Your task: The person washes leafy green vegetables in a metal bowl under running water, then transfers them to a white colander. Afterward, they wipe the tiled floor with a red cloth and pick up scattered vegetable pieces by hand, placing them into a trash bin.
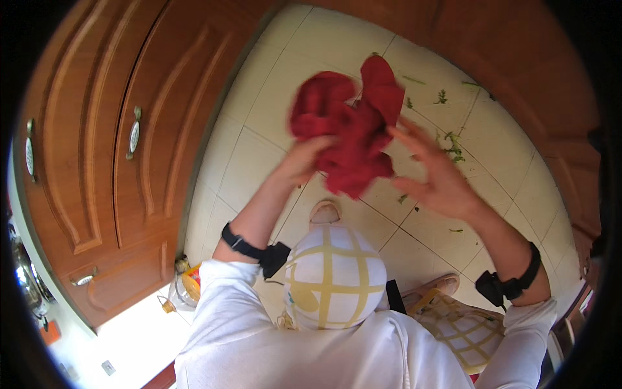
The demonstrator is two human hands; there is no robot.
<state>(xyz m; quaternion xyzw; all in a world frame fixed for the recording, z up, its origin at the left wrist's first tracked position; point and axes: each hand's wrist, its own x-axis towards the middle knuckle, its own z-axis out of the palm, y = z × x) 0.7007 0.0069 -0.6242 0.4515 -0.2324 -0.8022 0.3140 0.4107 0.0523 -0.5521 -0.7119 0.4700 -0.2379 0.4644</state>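
My left hand (306,158) grips a crumpled red cloth (352,126) at its left side, with the thumb on top and the fingers hidden behind or under it. The cloth hangs bunched in the air over the tiled floor and is blurred. To its right, my right hand (430,170) has its fingers spread, the fingertips close by the cloth's right edge; whether they touch it I cannot tell. Green vegetable scraps (453,146) lie scattered on the pale floor tiles (262,160) beyond and below my right hand.
Wooden cabinet doors (160,121) with handles rise on the left, and more brown panels (539,82) curve along the right. A clear plastic bottle (182,291) stands on the floor at lower left. My slippered foot (326,213) shows below the cloth.
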